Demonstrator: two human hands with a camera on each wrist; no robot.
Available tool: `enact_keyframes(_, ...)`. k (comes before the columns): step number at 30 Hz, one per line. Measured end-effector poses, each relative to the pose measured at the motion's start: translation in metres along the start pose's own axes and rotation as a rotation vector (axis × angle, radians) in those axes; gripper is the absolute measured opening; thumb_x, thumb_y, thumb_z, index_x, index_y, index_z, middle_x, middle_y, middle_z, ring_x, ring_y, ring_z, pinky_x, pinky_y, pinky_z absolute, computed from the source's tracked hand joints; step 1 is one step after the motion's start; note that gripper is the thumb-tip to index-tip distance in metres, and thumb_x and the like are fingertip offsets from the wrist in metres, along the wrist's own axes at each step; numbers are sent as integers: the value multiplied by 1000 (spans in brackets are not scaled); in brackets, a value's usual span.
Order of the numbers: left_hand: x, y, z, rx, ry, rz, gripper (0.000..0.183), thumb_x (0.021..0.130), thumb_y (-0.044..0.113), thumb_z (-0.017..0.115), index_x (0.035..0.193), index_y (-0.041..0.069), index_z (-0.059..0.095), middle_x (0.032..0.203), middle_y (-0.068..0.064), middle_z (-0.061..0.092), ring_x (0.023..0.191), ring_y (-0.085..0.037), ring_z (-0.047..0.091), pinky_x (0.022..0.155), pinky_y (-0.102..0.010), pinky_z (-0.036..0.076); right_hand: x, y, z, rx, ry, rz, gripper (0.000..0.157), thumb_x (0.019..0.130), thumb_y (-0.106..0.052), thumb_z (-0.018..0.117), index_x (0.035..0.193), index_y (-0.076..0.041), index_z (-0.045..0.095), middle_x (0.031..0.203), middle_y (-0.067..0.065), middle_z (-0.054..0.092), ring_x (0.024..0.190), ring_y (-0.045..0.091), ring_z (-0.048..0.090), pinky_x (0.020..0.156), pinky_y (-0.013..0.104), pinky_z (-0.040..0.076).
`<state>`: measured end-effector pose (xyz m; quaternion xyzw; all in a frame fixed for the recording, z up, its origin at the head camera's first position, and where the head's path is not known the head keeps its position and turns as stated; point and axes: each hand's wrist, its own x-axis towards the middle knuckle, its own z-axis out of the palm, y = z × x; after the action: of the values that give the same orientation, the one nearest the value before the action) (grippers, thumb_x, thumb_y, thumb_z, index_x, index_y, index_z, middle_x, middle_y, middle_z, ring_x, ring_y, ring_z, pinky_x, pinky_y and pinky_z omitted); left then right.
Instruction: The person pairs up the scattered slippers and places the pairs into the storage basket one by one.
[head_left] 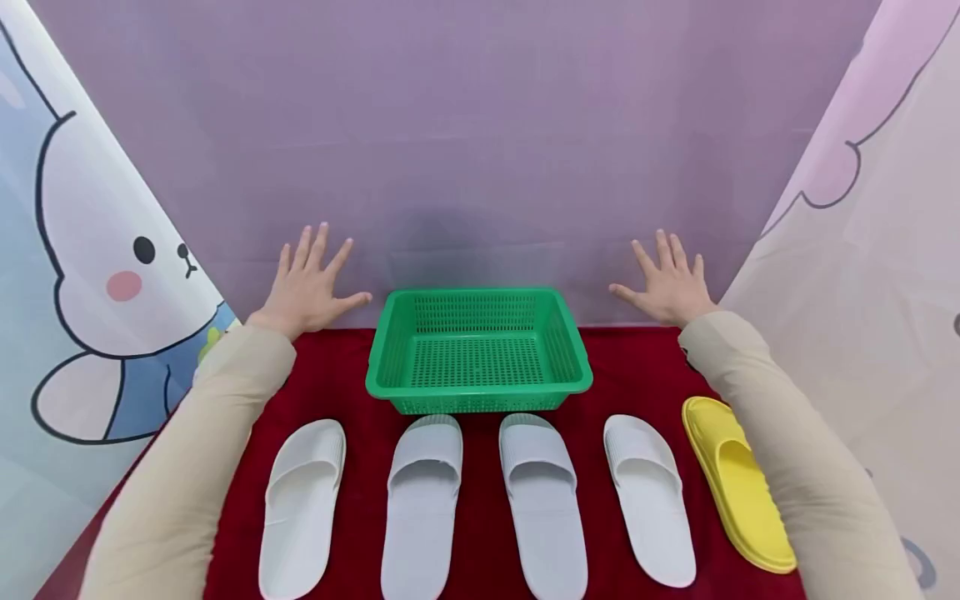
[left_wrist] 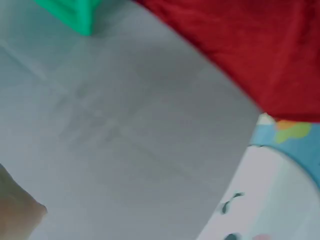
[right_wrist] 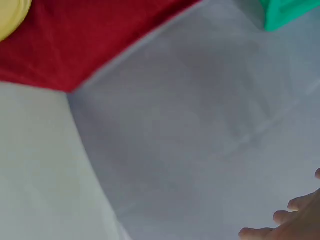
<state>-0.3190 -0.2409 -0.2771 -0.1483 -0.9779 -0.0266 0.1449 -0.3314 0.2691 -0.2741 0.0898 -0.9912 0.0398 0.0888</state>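
My left hand (head_left: pixel 306 287) is spread with straight fingers left of a green plastic basket (head_left: pixel 378 342), holding nothing. On the basket's other side, my right hand (head_left: pixel 667 283) is likewise spread and holds nothing. The basket has slotted walls and a grid bottom with nothing in it. In front of it lies a row of slippers, toes toward the basket: a white slipper (head_left: pixel 296 533), a pale grey slipper (head_left: pixel 418 542), another pale grey slipper (head_left: pixel 551 542) and a second white slipper (head_left: pixel 660 533). A yellow slipper (head_left: pixel 750 508) lies far right, partly covered by the right sleeve.
A dark red cloth (head_left: pixel 480 500) covers the table under the slippers and basket. Behind it rises a plain purple-grey backdrop (head_left: pixel 480 150). A cartoon-printed panel (head_left: pixel 105 217) stands at the left, and a pale printed panel (head_left: pixel 862 333) at the right.
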Motion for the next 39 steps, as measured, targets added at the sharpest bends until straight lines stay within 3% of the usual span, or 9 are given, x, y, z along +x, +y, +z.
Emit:
enact_keyframes(5, -13, 21, -17, 53, 21, 205, 82, 86, 57, 48, 148, 17, 14, 154, -15, 2, 141, -34, -2, 111, -56, 2, -14, -17, -11, -74, 51, -158, 83, 86, -60, 43, 147, -9, 18, 151, 24, 7, 139, 40, 5, 107, 63, 7)
enact_keyframes(10, -38, 46, -19, 96, 46, 420, 79, 82, 51, 58, 145, 13, 28, 151, -14, 19, 139, -33, 14, 112, -53, 11, -36, -33, -6, -88, 120, -316, 75, 85, -48, 56, 141, -5, 32, 144, 22, 27, 135, 39, 22, 108, 56, 18)
enact_keyframes(15, -61, 66, -17, 112, 78, 568, 74, 78, 40, 69, 138, 9, 40, 144, -15, 35, 134, -34, 28, 109, -51, 22, -60, -44, 2, -53, 151, -434, 70, 82, -45, 61, 136, -4, 41, 136, 18, 40, 128, 36, 33, 107, 52, 24)
enact_keyframes(22, -86, 78, -6, 86, 139, 719, 61, 73, 28, 75, 127, 8, 53, 128, -12, 53, 122, -32, 45, 102, -47, 37, -87, -51, 18, -16, 128, -572, 68, 82, -43, 62, 135, -5, 43, 132, 15, 44, 123, 31, 39, 102, 50, 34)
enact_keyframes(26, -95, 80, 8, 8, 154, 817, 49, 71, 21, 76, 116, 10, 61, 119, -7, 59, 115, -26, 51, 95, -41, 45, -98, -55, 32, 33, 107, -620, 67, 81, -41, 65, 133, -4, 45, 131, 13, 45, 121, 27, 42, 98, 46, 40)
enact_keyframes(31, -104, 82, 28, -68, 124, 907, 42, 70, 13, 75, 110, 13, 63, 112, -2, 61, 109, -21, 55, 87, -35, 50, -113, -60, 51, 82, 52, -625, 59, 79, -38, 67, 127, -6, 52, 124, 7, 51, 114, 21, 47, 90, 36, 48)
enact_keyframes(39, -116, 86, 57, -53, 26, 968, 39, 70, 7, 73, 107, 15, 65, 111, 2, 60, 107, -15, 55, 88, -28, 49, -131, -69, 75, 109, 6, -678, 52, 80, -36, 67, 123, -8, 56, 119, 2, 53, 110, 16, 49, 85, 31, 50)
